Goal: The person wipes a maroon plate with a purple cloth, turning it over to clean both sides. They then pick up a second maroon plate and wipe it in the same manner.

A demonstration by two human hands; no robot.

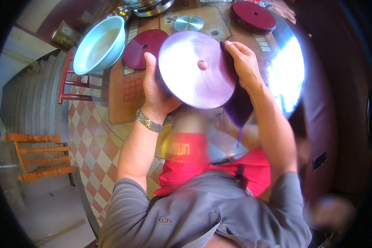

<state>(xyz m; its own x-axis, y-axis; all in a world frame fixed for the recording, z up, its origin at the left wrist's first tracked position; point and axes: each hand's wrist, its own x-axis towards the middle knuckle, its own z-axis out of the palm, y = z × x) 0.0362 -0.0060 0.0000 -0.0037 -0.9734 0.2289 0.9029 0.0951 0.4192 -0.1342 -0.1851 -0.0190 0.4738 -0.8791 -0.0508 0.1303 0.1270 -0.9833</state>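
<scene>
A round disc [189, 77] with a hole at its centre is held up above the glass table, its face glaring with reflected light. My left hand [158, 88] grips the disc from its left side and underneath, thumb at the rim. A fingertip shows through the centre hole. At the right rim, my right hand [245, 62] pinches a dark purple cloth [240, 104] against the disc. The cloth hangs down below that hand, with a thin purple strand at its lower end. Behind my left thumb lies a dark red disc [136, 54] with a centre hole.
A stack of dark red discs [251, 18] stands at the back right of the glass table [117, 93]. Near it lies a shiny round metal plate [189, 23]. A light blue basin [114, 59] holding liquid is at the left, by metal pots [152, 9] and a red wooden chair [77, 83].
</scene>
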